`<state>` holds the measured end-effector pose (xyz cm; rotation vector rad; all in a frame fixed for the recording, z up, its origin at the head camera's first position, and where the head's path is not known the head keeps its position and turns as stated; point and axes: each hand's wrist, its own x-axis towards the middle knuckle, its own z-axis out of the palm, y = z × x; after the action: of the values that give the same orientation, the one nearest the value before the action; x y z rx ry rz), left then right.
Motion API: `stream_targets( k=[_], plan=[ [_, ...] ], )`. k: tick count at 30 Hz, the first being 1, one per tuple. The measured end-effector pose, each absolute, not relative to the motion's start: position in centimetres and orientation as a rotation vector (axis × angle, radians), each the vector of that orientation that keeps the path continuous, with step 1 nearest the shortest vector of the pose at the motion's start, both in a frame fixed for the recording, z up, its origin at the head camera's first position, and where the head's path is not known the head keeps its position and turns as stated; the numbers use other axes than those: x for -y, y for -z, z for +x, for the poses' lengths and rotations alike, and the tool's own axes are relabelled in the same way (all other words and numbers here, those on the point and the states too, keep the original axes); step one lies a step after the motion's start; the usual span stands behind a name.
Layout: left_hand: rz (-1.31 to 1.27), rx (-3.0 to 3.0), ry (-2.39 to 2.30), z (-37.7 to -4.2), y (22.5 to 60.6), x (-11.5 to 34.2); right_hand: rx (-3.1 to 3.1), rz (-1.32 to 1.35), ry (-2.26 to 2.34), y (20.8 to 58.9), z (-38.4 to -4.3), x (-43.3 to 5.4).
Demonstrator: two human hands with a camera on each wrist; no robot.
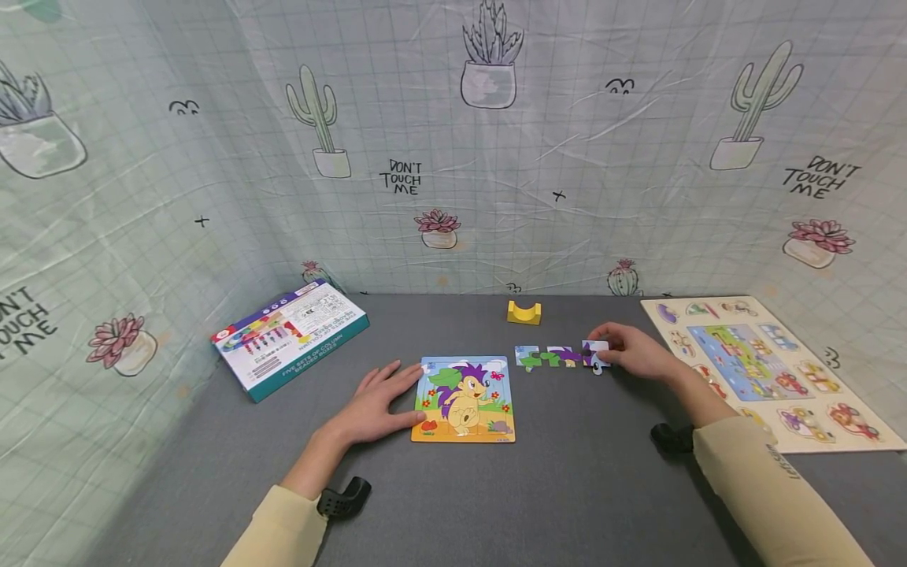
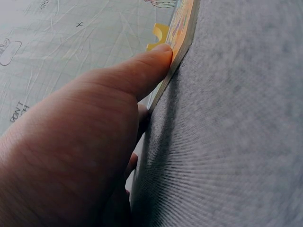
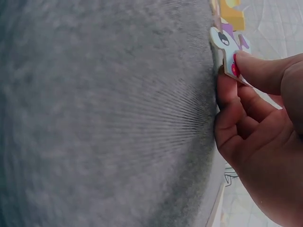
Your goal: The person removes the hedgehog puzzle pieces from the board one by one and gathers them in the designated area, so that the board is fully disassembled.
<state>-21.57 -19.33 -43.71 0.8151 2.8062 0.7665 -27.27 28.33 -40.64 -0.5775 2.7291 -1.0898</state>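
In the head view, a square hedgehog puzzle board (image 1: 464, 399) lies on the grey table. My left hand (image 1: 379, 403) rests at its left side with fingers spread out, the thumb (image 2: 149, 66) touching the board's edge. To the right of the board, jigsaw pieces (image 1: 564, 357) form a short row. At that row's right end, my right hand (image 1: 638, 352) pinches a jigsaw piece (image 3: 229, 52) between thumb and fingers. The held piece is light blue with purple, and shows an eye. I cannot tell whether it touches its neighbour.
A yellow curved block (image 1: 524, 313) stands behind the row. The flat teal-edged box (image 1: 298, 339) lies at the back left. On the right, a large wooden picture board (image 1: 768, 370) sits beside my right forearm. A patterned cloth (image 1: 453, 157) hangs behind the table.
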Motion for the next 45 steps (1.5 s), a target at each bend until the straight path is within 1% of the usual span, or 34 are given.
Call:
stream_targets(
  k=[13,33,45],
  plan=[
    [0.761,-2.797,-0.792,-21.29,43.45,19.23,-2.813,-0.588,0.930,41.05,-27.75,-28.10],
    [0.733,-2.797,-0.770,-21.35,43.53,19.16,-2.776,-0.587,0.874,41.04,-26.96,-28.15],
    [0.819,-2.799,-0.779,-21.45,43.47,19.30,-2.772,-0.547,0.884,40.96,-26.88,-28.07]
  ],
)
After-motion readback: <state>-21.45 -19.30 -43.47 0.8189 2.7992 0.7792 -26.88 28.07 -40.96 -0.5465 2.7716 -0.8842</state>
